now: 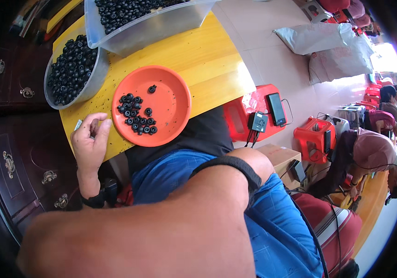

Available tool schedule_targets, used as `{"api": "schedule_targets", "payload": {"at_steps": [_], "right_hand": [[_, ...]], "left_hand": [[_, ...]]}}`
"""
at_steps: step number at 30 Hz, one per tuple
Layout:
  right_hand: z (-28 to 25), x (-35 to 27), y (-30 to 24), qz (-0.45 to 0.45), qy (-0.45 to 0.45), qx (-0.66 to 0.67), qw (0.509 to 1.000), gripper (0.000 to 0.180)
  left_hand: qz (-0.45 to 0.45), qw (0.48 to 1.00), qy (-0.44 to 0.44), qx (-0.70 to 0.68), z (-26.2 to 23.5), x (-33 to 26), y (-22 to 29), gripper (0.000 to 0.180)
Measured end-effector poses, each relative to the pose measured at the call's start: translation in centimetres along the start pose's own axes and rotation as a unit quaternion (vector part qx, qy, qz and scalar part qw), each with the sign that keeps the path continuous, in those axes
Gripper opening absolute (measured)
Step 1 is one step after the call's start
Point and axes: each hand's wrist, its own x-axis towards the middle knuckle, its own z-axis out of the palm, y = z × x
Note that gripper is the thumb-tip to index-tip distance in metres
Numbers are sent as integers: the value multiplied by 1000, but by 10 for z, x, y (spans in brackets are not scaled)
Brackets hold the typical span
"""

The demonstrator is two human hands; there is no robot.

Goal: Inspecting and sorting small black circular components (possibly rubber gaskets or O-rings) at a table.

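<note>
My left hand (pixel 89 141) is at the near left edge of the yellow table, just left of an orange plastic dish (pixel 180 99). Its fingers are curled toward the thumb around a dark spot; what they hold is too small to name. A small pale piece (pixel 78 124) shows beside the knuckles. In the dish lie several small black ring-shaped parts (pixel 131 104), mostly on its left side. My right arm crosses the lower view, with a black band at the wrist. Past the band, only the back of my right hand (pixel 256 163) shows, bent downward over blue cloth; its fingers are hidden.
Behind the dish, a round clear tub (pixel 102 76) and a large clear bin (pixel 156 34) hold many black parts. Dark drawers (pixel 20 162) flank the table's left. Right of it stand a red stool (pixel 235 125) with a phone and a small box, a carton (pixel 277 157), and seated people.
</note>
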Motion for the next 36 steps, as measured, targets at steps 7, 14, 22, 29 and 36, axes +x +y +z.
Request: {"api": "schedule_targets", "payload": {"at_steps": [7,14,22,29,36], "right_hand": [[-6,-3,-2,-47,2,-36,998,15],[5,9,29,-86,-14,-44,995,16],[-82,-33,9,278,198,-201,918,19],[-135,-89,53,301,74,-563,766,30],[-131,-102,94,262,-58,-678,684,52]], "left_hand": [[-26,999,-35,-12,6,0,2,12],[-36,999,-27,17,-4,-4,-9,12],[-137,985,-79,64,16,-3,-17,30],[-172,979,-79,71,25,-2,-15,31],[-161,984,-52,45,35,-2,-17,26]]}}
